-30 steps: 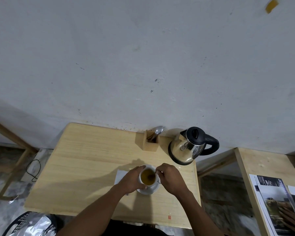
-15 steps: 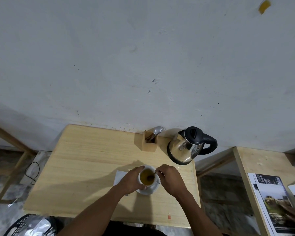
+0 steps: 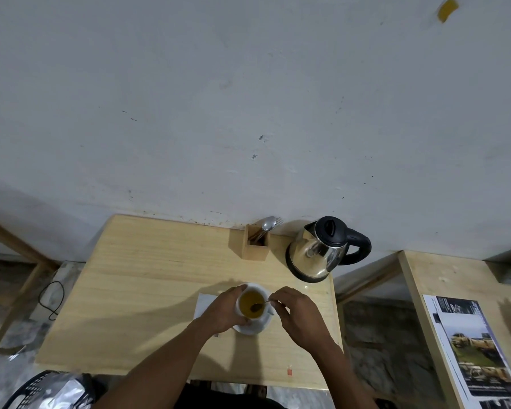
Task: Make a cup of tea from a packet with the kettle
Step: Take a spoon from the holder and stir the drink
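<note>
A white cup (image 3: 250, 303) full of amber tea stands on a white saucer (image 3: 252, 328) near the front right of the wooden table (image 3: 148, 284). My left hand (image 3: 223, 309) wraps the cup's left side. My right hand (image 3: 297, 312) pinches the thin handle of a spoon (image 3: 258, 305) whose bowl dips into the tea. A white packet or paper (image 3: 202, 304) lies flat under my left hand, mostly hidden. The steel kettle (image 3: 319, 252) with black lid and handle sits at the back right corner.
A wooden holder (image 3: 255, 246) with a spoon and fork stands by the wall left of the kettle. A small red scrap (image 3: 289, 371) lies near the table's front edge. A second table with magazines (image 3: 472, 349) stands right. A black basket (image 3: 48, 391) sits lower left.
The spoon's bowl has shifted within the tea, and my right hand has moved slightly right of the cup. My left hand keeps its hold on the cup.
</note>
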